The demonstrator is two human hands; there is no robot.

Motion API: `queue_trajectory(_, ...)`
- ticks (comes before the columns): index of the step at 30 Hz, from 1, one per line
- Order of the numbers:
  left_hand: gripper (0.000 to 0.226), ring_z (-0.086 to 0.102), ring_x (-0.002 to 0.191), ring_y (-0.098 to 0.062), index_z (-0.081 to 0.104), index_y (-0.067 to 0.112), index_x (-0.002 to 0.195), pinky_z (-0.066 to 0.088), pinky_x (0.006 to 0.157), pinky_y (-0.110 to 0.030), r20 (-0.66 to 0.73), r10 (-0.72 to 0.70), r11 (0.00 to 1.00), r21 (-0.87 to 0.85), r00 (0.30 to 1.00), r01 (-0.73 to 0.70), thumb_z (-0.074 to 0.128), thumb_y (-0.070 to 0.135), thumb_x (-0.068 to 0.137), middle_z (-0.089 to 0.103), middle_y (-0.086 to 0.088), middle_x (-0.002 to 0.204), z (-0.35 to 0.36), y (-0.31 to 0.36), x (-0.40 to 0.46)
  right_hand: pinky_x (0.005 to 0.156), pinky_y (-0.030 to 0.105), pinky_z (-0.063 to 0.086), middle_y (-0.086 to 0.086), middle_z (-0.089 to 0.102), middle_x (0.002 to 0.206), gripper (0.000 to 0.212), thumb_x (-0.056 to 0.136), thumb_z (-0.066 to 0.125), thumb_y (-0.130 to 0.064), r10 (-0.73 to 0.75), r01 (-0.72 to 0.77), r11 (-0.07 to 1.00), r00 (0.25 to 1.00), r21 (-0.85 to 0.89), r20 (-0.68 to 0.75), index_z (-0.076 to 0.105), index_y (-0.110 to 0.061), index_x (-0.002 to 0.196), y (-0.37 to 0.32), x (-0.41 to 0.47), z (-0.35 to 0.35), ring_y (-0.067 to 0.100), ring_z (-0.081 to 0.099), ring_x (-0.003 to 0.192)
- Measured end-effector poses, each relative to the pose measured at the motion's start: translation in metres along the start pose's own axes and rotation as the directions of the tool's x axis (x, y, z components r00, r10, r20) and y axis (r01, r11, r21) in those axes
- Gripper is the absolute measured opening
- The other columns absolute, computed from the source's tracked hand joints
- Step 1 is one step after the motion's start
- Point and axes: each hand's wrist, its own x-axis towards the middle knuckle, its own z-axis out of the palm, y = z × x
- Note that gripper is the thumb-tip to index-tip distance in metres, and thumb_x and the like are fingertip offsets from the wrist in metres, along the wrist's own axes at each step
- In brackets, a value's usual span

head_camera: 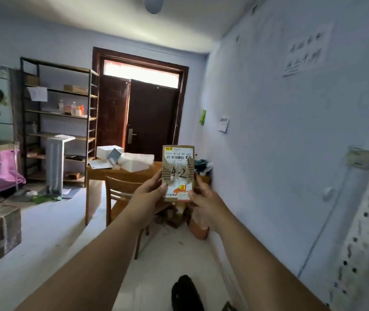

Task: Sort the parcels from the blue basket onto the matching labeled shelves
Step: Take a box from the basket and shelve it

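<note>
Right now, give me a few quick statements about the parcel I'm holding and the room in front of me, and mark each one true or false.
1. Both hands hold the parcel, the left hand on its left edge and the right hand on its right. True.
2. The handwritten mark on the parcel reads 3-1. False: it reads 4-2.
3. The parcel is lying flat on the wooden table. False: it is held upright in the air, in front of the table.
4. A wooden chair stands at the near side of the table. True.
5. The dark double door behind the table is wide open. False: its leaves look closed; only the window above it is bright.
</note>
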Motion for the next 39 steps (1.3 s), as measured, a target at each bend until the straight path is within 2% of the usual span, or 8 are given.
queue_trajectory(5,0.048,0.067,0.110,-0.027,0.051,0.038,0.135,0.050,0.099,-0.050,0.223,-0.052,0.998,-0.034,0.973,0.061,0.058,0.012,0.094,0.070,-0.002,0.120,0.074,-0.014,-0.004,0.083,0.018,0.054,-0.004,0.064,0.120,0.060,0.099,0.052,-0.007,-0.056,0.026,0.989,0.976,-0.143,-0.212,0.035,-0.044,0.144,-0.035,-0.081,-0.060,0.007,0.066,0.102)
queue_trajectory(11,0.049,0.063,0.113,-0.018,0.051,0.042,0.132,0.049,0.093,-0.038,0.507,-0.092,0.994,0.000,0.857,0.107,0.058,0.012,0.094,0.068,0.010,0.123,0.132,-0.024,-0.057,0.103,0.034,0.048,0.001,0.063,0.124,0.062,0.098,0.055,-0.016,-0.004,-0.113,0.970,0.878,-0.214,-0.479,0.032,-0.046,0.147,-0.049,-0.199,-0.074,0.017,0.061,0.115)
queue_trajectory(20,0.048,0.069,0.103,-0.020,0.049,0.030,0.135,0.057,0.084,-0.025,0.830,-0.132,0.978,0.021,0.542,0.205,0.046,0.000,0.097,0.071,-0.005,0.116,0.207,-0.034,-0.173,0.103,0.041,0.048,-0.011,0.063,0.117,0.063,0.098,0.053,-0.014,0.039,-0.281,0.944,0.611,-0.171,-0.790,0.031,-0.050,0.146,-0.065,-0.373,-0.054,0.018,0.062,0.111)
queue_trajectory(24,0.047,0.070,0.097,-0.011,0.050,0.033,0.132,0.057,0.078,-0.022,0.882,-0.149,0.974,0.053,0.447,0.219,0.042,0.000,0.100,0.074,0.003,0.108,0.237,-0.037,-0.212,0.097,0.029,0.049,-0.011,0.064,0.115,0.064,0.099,0.052,-0.012,0.017,-0.309,0.935,0.534,-0.176,-0.846,0.031,-0.048,0.146,-0.070,-0.425,-0.056,0.008,0.063,0.107)
queue_trajectory(33,0.046,0.056,0.107,-0.038,0.053,0.031,0.136,0.039,0.102,-0.061,0.903,-0.201,0.964,0.113,0.379,0.243,0.046,0.004,0.100,0.062,-0.021,0.121,0.281,-0.074,-0.250,0.074,0.011,0.048,-0.011,0.061,0.118,0.071,0.094,0.060,-0.013,0.028,-0.429,0.883,0.456,-0.192,-0.890,0.027,-0.044,0.149,-0.057,-0.492,-0.077,-0.002,0.063,0.098)
queue_trajectory(35,0.046,0.057,0.101,-0.035,0.056,0.033,0.134,0.044,0.098,-0.057,0.897,-0.218,0.968,0.148,0.386,0.201,0.047,0.004,0.099,0.062,-0.022,0.119,0.292,-0.084,-0.261,0.072,0.012,0.050,-0.009,0.061,0.121,0.077,0.091,0.065,-0.011,0.059,-0.443,0.882,0.443,-0.161,-0.894,0.025,-0.039,0.151,-0.044,-0.504,-0.089,0.000,0.064,0.099)
queue_trajectory(37,0.047,0.065,0.086,-0.019,0.055,0.025,0.134,0.058,0.074,-0.033,0.872,-0.239,0.966,0.168,0.428,0.196,0.043,-0.004,0.098,0.067,-0.016,0.109,0.303,-0.091,-0.272,0.069,0.014,0.052,-0.004,0.061,0.121,0.079,0.088,0.067,-0.005,0.076,-0.432,0.893,0.425,-0.129,-0.902,0.028,-0.033,0.151,-0.033,-0.511,-0.099,0.007,0.065,0.103)
queue_trajectory(39,0.045,0.065,0.066,-0.006,0.056,0.019,0.130,0.050,0.052,-0.016,0.843,-0.239,0.970,0.184,0.482,0.158,0.042,-0.008,0.097,0.066,-0.011,0.096,0.314,-0.099,-0.281,0.067,0.014,0.053,-0.002,0.060,0.122,0.074,0.088,0.068,-0.004,0.067,-0.428,0.893,0.435,-0.141,-0.898,0.033,-0.032,0.147,-0.020,-0.513,-0.111,0.014,0.063,0.108)
